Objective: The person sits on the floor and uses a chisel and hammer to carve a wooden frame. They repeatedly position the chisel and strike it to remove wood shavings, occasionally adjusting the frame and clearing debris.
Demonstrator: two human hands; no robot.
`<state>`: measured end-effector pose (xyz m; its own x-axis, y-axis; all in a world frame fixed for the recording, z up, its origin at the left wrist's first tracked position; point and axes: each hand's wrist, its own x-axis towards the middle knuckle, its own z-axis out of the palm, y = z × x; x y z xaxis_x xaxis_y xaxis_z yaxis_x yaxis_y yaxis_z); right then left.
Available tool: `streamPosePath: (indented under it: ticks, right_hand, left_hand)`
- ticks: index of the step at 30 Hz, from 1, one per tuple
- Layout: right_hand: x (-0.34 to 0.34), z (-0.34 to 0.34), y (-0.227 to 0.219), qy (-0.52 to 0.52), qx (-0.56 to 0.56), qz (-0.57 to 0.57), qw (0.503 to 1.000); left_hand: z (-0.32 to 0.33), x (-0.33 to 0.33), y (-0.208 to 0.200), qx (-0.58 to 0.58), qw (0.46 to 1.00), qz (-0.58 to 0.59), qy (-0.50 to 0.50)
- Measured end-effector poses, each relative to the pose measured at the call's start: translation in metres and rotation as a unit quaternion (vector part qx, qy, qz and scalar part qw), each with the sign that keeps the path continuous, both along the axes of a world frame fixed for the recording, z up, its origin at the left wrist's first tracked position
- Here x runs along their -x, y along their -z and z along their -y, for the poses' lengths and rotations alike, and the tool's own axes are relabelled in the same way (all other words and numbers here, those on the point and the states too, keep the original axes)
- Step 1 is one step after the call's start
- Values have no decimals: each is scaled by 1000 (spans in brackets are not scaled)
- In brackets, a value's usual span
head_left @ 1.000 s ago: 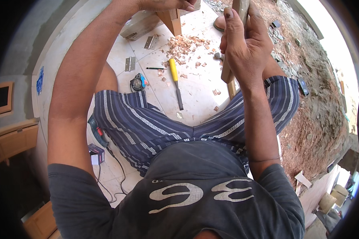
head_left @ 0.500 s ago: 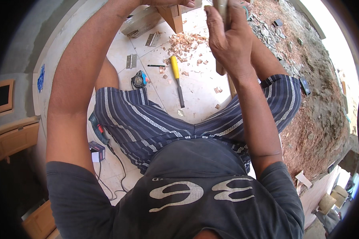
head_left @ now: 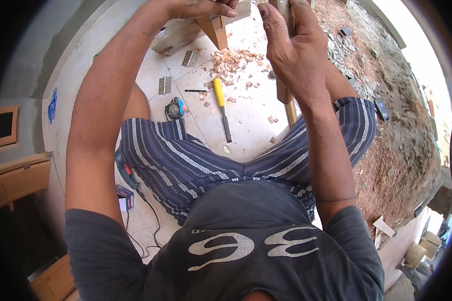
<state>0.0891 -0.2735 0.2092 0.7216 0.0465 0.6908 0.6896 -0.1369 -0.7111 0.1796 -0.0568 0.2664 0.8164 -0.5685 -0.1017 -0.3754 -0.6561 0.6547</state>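
My left hand (head_left: 203, 8) is at the top edge, fingers bent together above the end of an orange-brown timber piece (head_left: 217, 34); whatever they pinch is hidden. My right hand (head_left: 300, 55) is wrapped round a long brownish wooden bar (head_left: 284, 93), whose upper end runs out of view. On the tiles between my legs lie a yellow-handled chisel (head_left: 219, 94), a dark pencil (head_left: 196, 91) and a tape measure (head_left: 175, 108). Two metal hinges, one (head_left: 164, 85) nearer and another (head_left: 189, 57) farther, lie to the left. Wood chips (head_left: 233, 62) are heaped beyond the chisel.
A weathered beam (head_left: 178, 39) lies beneath the timber. A corded power tool (head_left: 125, 169) and a small box (head_left: 125, 196) sit by my left thigh. Rubble and dirt (head_left: 402, 145) border the tiles on the right. Wooden cabinet fronts (head_left: 22, 180) stand at far left.
Both hands have shifted slightly: my left a little left and down, my right a little right and down with the wooden bar. The view has tilted a little; the floor things lie as before.
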Motion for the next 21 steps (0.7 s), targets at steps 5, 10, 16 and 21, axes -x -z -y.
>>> streamPosePath:
  ticks: [5, 10, 16, 21]
  right_hand:
    - [4, 8, -18, -71, 164, -237, 955]
    - [5, 19, 12, -83, -102, -86, 988]
    - [18, 35, -3, -34, -109, -188, 976]
    - [20, 46, 15, -31, -56, -149, 987]
  left_hand:
    - [-11, 4, 19, -41, 999, -12, -1]
    - [-9, 15, 3, 128, 990, 20, -50]
    - [-8, 19, 0, 26, 998, 56, -19]
    - [0, 17, 5, -17, 997, 68, 6]
